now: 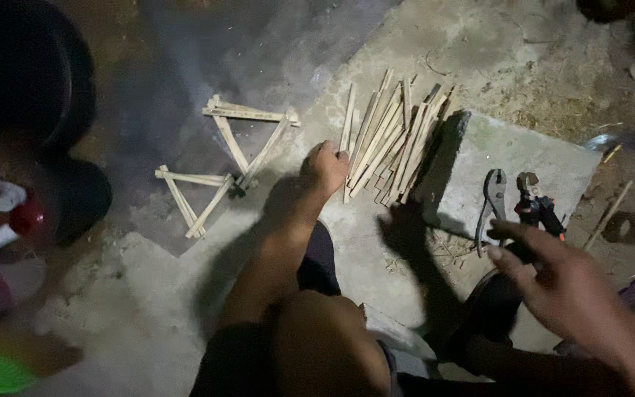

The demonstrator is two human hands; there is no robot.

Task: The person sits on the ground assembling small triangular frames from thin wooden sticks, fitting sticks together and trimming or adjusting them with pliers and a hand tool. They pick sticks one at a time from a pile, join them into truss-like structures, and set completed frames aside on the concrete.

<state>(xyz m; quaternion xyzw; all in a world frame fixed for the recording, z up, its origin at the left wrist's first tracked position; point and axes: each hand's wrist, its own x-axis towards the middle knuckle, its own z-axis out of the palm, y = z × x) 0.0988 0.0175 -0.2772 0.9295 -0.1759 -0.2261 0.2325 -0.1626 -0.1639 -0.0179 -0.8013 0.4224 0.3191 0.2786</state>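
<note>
Concrete floor (420,44): left hand (325,167) grips sticks (387,140); right hand (564,283), open beside pliers (492,202), risks a pinch.

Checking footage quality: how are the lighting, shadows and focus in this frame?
Head view: a bright light falls on the stick pile and slab, edges fall off to dark; left hand casts a hard shadow; right hand is near and soft, slightly blurred.

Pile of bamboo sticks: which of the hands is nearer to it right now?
Left. The left hand touches the near-left edge of the pile of bamboo sticks; the right hand hovers well off to its right, near the pliers.
</note>
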